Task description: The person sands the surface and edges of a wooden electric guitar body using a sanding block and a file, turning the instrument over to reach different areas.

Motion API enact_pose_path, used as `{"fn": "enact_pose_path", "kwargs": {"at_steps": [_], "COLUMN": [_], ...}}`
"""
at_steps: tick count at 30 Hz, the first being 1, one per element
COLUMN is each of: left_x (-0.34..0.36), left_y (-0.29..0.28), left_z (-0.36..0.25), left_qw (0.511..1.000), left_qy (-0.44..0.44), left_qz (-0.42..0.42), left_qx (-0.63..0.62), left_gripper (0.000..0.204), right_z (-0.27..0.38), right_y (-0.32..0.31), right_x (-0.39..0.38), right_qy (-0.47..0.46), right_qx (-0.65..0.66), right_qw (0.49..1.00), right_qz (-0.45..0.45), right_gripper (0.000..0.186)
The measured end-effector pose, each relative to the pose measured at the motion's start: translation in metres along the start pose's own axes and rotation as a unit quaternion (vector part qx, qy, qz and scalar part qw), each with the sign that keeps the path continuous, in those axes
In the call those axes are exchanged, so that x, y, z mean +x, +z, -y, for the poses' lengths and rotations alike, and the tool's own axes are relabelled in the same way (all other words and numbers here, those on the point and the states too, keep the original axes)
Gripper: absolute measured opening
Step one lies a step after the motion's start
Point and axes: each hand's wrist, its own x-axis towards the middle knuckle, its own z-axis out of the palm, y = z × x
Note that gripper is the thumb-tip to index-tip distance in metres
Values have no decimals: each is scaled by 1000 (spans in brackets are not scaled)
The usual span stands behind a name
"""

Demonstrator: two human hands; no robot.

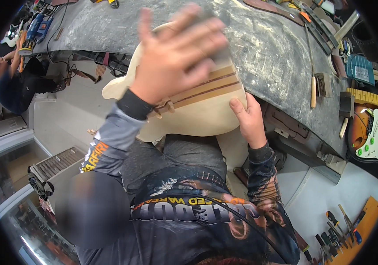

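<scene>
An unfinished pale wooden guitar body (198, 112) with dark centre stripes rests between my lap and the edge of the workbench (268, 53). My left hand (175, 55) lies flat on its top face, fingers spread over a grey pad (219, 52) that mostly hides beneath them. My right hand (248, 119) grips the body's lower right edge, thumb on the face and fingers curled under it.
The dusty grey bench holds a wooden-handled chisel (313, 90) and several tools at the far right. A sunburst electric guitar (370, 137) lies at the right. Screwdrivers sit on an orange board (345, 232) at lower right. Another person (14, 84) works at the left.
</scene>
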Motion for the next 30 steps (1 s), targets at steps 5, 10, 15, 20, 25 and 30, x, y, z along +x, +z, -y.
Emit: {"fn": "enact_pose_path", "kwargs": {"at_steps": [5,10,15,20,25,30], "left_x": [-20,2,-17,-60,22,19], "left_y": [27,0,-5,-8,-5,-7], "left_z": [-52,-2,3,12,-10,3], "left_qw": [995,1000,993,964,997,993], "left_qy": [6,-16,-120,-252,-55,27], "left_qz": [32,-10,-11,-64,-8,44], "left_qx": [-89,7,-3,-60,-55,-102], "left_gripper": [48,51,59,60,46,52], "right_z": [-8,3,51,79,62,64], "right_y": [-1,6,4,24,28,21], "right_x": [6,-3,-27,39,85,81], "right_qy": [8,-24,-129,-322,-287,-285], "right_qx": [-9,14,-374,-375,-389,-397], "right_qw": [999,999,896,863,875,872], "right_qz": [33,-38,-201,-104,-34,-39], "right_gripper": [55,47,15,48,66,67]}}
